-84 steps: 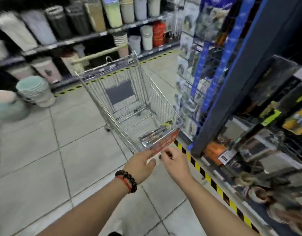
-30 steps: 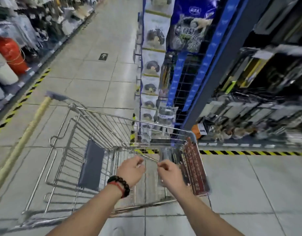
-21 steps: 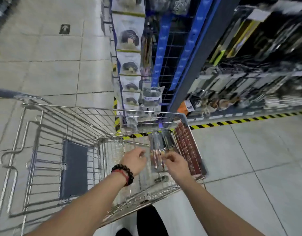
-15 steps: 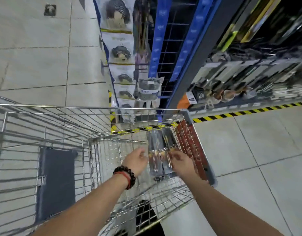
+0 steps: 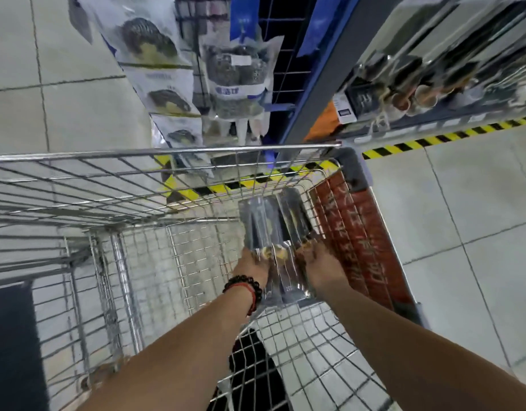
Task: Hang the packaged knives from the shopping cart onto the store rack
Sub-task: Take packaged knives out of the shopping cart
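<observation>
Left hand and right hand each grip a side of the packaged knives, fingers curled round the pack's edges. The pack's long axis runs away from the person, rising beyond both hands, inside the shopping cart. A red panel lines the cart wall just right. The store rack stands beyond the cart rim.

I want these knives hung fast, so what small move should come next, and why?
Probably lift the clear plastic knife packs straight up out of the silver wire shopping cart. The left hand and right hand already grip their lower ends, yet the packs sit below the cart rim, with the store rack beyond it.
</observation>
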A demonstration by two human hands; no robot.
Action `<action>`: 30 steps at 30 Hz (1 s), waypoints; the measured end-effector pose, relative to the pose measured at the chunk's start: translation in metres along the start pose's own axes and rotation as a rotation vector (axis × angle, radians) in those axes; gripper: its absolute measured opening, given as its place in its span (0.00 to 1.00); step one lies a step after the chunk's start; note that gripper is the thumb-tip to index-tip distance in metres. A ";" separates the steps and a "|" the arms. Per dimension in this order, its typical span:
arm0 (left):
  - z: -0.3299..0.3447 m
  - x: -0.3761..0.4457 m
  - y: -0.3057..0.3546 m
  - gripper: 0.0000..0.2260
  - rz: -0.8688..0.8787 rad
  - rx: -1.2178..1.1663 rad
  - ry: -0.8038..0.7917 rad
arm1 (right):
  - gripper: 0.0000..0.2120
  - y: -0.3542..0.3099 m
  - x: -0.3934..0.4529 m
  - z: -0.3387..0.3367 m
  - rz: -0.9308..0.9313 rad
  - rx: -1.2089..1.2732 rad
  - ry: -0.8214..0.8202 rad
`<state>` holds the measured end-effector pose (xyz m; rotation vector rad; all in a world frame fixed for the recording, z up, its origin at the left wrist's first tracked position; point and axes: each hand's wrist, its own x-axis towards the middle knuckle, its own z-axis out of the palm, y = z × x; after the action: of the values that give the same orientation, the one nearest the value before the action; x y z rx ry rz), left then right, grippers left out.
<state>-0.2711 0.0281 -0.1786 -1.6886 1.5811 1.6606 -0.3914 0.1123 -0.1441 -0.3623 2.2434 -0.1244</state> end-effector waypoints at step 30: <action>-0.037 -0.070 -0.008 0.42 0.055 -0.356 -0.041 | 0.22 -0.007 -0.078 -0.031 0.003 0.647 0.050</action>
<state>-0.2269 0.0340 -0.1130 -1.7701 1.3856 2.0914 -0.3659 0.1279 -0.0655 -0.0030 2.1109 -0.8374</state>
